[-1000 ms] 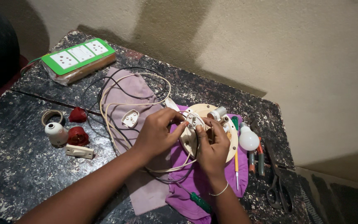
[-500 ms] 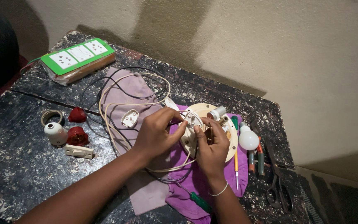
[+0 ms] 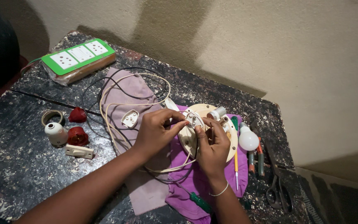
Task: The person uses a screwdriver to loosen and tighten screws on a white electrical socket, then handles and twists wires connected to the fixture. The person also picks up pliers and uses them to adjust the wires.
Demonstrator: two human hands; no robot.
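Both my hands meet over a round cream board [image 3: 230, 141] lying on a purple cloth [image 3: 195, 186]. My left hand [image 3: 156, 132] pinches a small white fitting [image 3: 194, 119] at the board's top edge. My right hand [image 3: 212, 145] holds the same fitting from the right, fingers curled around it. A cream cable [image 3: 123, 83] and a black cable [image 3: 100, 83] loop from the fitting over a mauve cloth [image 3: 125, 89]. A white plug [image 3: 129, 118] lies just left of my left hand.
A green and white socket strip [image 3: 79, 58] sits at the far left. A white lamp holder [image 3: 56, 133], red parts [image 3: 78, 136], a tape roll [image 3: 50, 116] and a white switch [image 3: 79, 152] lie near left. A bulb [image 3: 248, 140], screwdrivers [image 3: 235, 166] and scissors [image 3: 276, 191] lie right.
My hands stay on the white fitting with only small finger shifts. Nothing else on the table has moved.
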